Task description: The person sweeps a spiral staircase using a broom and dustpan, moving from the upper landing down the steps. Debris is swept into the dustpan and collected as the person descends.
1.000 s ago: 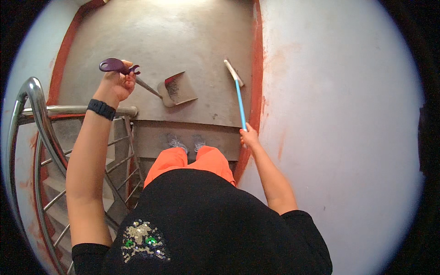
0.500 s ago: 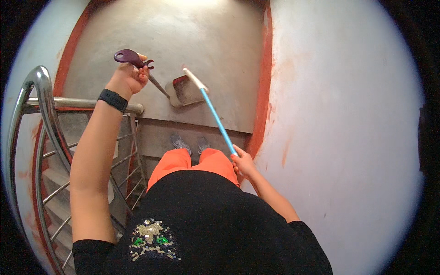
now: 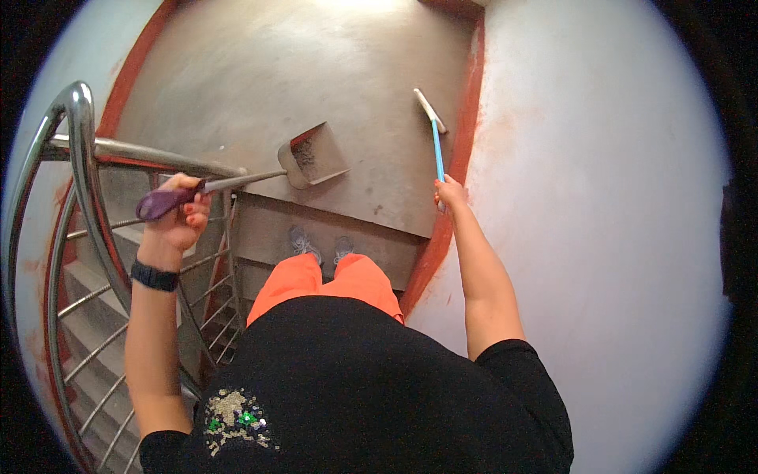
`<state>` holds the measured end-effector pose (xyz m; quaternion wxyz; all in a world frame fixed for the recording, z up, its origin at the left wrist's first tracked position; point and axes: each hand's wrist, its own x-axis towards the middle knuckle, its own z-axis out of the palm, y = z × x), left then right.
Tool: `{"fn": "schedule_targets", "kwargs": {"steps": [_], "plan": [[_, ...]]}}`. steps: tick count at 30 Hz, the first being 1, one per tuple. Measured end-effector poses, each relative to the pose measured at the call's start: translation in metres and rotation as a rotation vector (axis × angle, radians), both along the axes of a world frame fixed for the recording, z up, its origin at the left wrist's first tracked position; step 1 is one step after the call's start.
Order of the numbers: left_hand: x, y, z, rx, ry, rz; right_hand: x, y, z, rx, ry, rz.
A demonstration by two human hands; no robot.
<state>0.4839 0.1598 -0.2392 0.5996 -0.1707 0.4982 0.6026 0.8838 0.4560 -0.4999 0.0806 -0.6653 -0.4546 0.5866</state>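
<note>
My left hand [image 3: 183, 219] grips the long-handled dustpan near its purple grip, beside the metal railing. The dustpan [image 3: 339, 155] rests on or just above the landing floor, its open side facing right, with dark dirt [image 3: 305, 156] inside. Wrapped round the blue stick of a broom [image 3: 438, 146] is my right hand [image 3: 450, 194], close to the red-edged wall. The broom's narrow, pale head [image 3: 429, 109] lies farther out on the floor near the right wall, apart from the dustpan.
A steel railing [image 3: 81, 150] curves along the left, with stairs [image 3: 93, 336] going down beyond its bars. My shoes [image 3: 305, 243] stand on a step below the landing's edge [image 3: 339, 212]. A white wall [image 3: 600, 197] with a red border rises on the right.
My left hand has drawn back toward me and left, tilting the dustpan's handle lower. My right hand has moved forward and right, carrying the broom head away from the dustpan toward the right wall.
</note>
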Motion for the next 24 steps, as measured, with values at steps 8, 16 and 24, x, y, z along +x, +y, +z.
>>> {"fn": "schedule_targets", "kwargs": {"steps": [8,16,24], "plan": [[0.016,-0.069,0.007,0.133,-0.215,0.218,-0.016,-0.019,0.05,-0.255,0.331,-0.015],[0.017,-0.066,-0.003,0.047,-0.201,0.293,-0.152,0.046,0.015,0.112,0.192,0.37],[0.018,-0.061,-0.012,0.03,-0.159,0.346,-0.235,0.062,-0.032,0.104,-0.115,0.607]]}}
